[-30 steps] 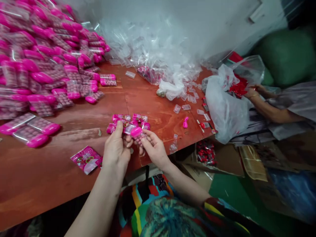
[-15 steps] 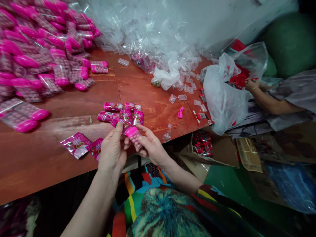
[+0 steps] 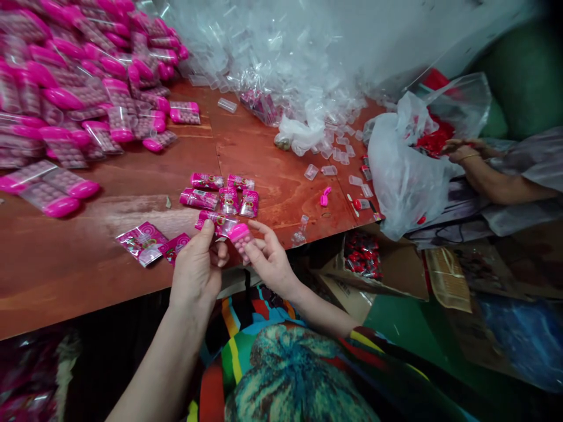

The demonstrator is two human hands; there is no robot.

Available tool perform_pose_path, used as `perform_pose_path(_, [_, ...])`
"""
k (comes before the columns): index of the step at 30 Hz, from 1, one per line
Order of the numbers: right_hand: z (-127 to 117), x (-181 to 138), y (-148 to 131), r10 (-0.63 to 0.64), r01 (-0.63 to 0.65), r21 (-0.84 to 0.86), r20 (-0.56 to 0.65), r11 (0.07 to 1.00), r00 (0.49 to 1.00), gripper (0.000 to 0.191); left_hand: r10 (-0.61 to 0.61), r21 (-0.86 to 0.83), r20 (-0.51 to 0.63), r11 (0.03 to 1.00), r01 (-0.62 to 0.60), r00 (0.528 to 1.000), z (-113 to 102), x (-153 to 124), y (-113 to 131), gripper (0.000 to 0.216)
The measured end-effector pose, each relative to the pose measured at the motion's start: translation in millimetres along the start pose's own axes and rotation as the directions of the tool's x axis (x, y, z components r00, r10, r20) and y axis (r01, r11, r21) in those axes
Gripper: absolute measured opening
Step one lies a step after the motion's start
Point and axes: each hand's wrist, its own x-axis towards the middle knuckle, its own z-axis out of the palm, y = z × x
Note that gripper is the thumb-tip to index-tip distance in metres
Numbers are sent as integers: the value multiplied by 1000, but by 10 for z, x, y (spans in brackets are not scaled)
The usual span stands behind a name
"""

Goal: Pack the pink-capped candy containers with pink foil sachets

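My right hand [image 3: 270, 258] grips a small clear candy container [image 3: 241, 241] with a bright pink cap and pink balls inside. The cap points up and away from me. My left hand [image 3: 200, 264] is closed, its thumb over a shiny pink printed sleeve [image 3: 220, 224] whose far end meets the container's cap. Whether the cap is inside the sleeve I cannot tell. Just beyond lie several wrapped pink packs [image 3: 199, 198] in loose rows. Flat printed sleeves [image 3: 141, 243] lie left of my left hand.
A big heap of pink-capped candy containers [image 3: 65, 94] fills the table's [image 3: 132, 287] back left. Clear empty tubes [image 3: 264, 58] pile up behind. To the right, a person's hand [image 3: 461, 149] works by a white plastic bag [image 3: 400, 170]. A carton [image 3: 400, 269] of red items stands below the edge.
The view has shifted slightly. My hands have drawn a little apart, and more of the printed sleeve shows between them. The wrapped packs lie as before.
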Motion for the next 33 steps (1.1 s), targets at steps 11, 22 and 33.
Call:
perform_pose_path(11, [-110, -81, -36, -54, 84, -317, 103, 945, 993, 57, -168, 120, 186, 982, 147, 968, -12, -18, -89, 40])
perform_pose_path(22, [-128, -18, -70, -30, 58, -416, 74, 907, 997, 55, -201, 178, 211, 970, 164, 957, -89, -64, -168, 40])
perform_pose_path(33, [-70, 39, 35, 270, -294, 146, 167, 945, 948, 52, -232, 212, 271, 961, 177, 934, -180, -44, -169, 40])
